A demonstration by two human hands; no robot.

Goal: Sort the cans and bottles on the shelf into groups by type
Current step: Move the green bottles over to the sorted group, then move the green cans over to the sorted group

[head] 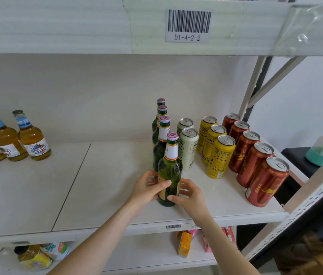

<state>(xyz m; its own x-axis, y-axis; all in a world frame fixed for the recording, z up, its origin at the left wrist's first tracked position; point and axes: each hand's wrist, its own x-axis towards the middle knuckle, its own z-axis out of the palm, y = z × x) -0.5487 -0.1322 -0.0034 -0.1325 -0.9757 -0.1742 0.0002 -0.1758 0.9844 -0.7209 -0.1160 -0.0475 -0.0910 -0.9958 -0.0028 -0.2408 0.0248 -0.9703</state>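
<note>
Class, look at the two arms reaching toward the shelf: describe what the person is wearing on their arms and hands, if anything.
Nothing is worn that the view shows. Both forearms are bare up to the bottom edge of the picture, with no sleeves in sight. The left hand and right hand have no gloves, and no rings, watch or bracelets are visible on the fingers or wrists. The nails look short and unpainted.
</note>
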